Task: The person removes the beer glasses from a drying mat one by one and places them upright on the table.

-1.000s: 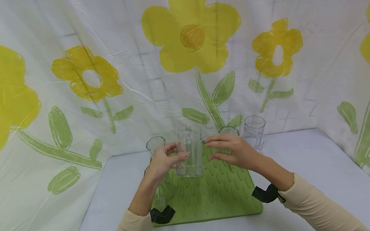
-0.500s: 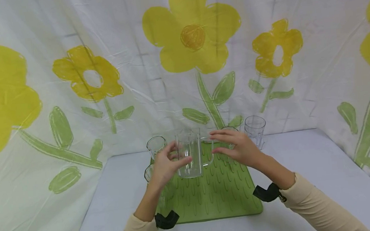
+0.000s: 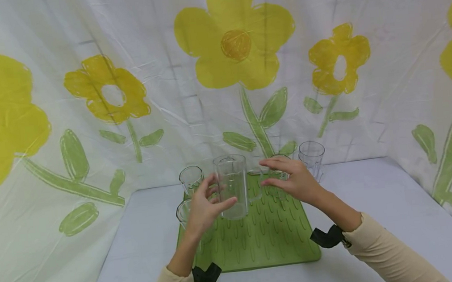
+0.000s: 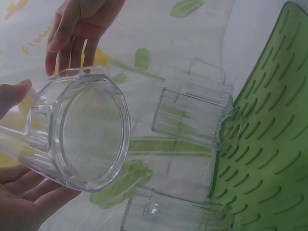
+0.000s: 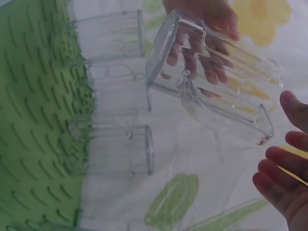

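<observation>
A clear glass mug is held up over the green mat, its handle pointing to the right. My left hand grips the mug's left side, thumb in front and fingers around the far side. In the left wrist view the round base of the mug faces the camera. My right hand hovers beside the handle, thumb and fingers spread apart. The right wrist view shows this hand near the mug with a gap between them.
Glass mugs stand along the mat's left edge, a rear one and a nearer one. At the back right are another mug, partly behind my right hand, and a farther one. A flowered curtain hangs behind the white table.
The mug has turned so its handle swings out to the right, and its rim now tips toward view. My left hand shifted slightly right; the right hand drew back a little to the right.
</observation>
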Tool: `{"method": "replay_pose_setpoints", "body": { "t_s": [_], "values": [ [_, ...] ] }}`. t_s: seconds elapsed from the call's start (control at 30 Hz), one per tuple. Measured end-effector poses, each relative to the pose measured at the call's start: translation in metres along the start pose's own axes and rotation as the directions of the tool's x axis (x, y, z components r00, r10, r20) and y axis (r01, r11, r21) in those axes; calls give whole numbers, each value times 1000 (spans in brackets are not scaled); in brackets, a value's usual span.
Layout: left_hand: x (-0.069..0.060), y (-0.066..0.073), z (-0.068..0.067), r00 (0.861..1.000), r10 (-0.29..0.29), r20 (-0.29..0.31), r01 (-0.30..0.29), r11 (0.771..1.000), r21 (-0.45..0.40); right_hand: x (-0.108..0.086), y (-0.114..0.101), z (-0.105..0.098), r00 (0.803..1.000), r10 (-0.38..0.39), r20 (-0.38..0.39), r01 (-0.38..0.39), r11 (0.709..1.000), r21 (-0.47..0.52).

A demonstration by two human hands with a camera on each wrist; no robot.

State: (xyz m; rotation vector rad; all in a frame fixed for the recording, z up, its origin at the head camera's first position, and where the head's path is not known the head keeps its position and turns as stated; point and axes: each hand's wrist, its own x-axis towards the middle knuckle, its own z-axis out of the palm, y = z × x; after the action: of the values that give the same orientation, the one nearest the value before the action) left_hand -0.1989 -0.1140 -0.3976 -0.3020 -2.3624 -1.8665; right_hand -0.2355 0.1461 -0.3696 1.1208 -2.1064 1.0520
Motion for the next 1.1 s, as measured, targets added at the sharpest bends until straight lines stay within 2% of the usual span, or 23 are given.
{"method": "replay_pose_setpoints", "body": {
  "t_s": [0.2,0.4,0.6,0.83,0.9,1.1],
  "values": [
    [-4,-1,3,998,55,3,-55,998,-19,-3,1,2,997,77,23,-79,993,89],
    [-6,-4,6,995,99,-25,-100,995,-14,-8,0,7,986,162,49,-169,968,187],
    [-8,-8,8,995,100,-25,-102,994,-46,-14,0,11,965,248,88,-263,914,308],
    [-9,-7,10,986,170,-3,-169,982,-86,-17,-4,12,936,327,127,-348,822,450],
    [-9,-8,10,983,182,0,-181,979,-89,-17,-5,13,931,340,135,-362,809,463],
    [-10,-11,10,977,213,-4,-213,974,-75,-18,-6,15,916,369,157,-399,801,447]
  ]
}}
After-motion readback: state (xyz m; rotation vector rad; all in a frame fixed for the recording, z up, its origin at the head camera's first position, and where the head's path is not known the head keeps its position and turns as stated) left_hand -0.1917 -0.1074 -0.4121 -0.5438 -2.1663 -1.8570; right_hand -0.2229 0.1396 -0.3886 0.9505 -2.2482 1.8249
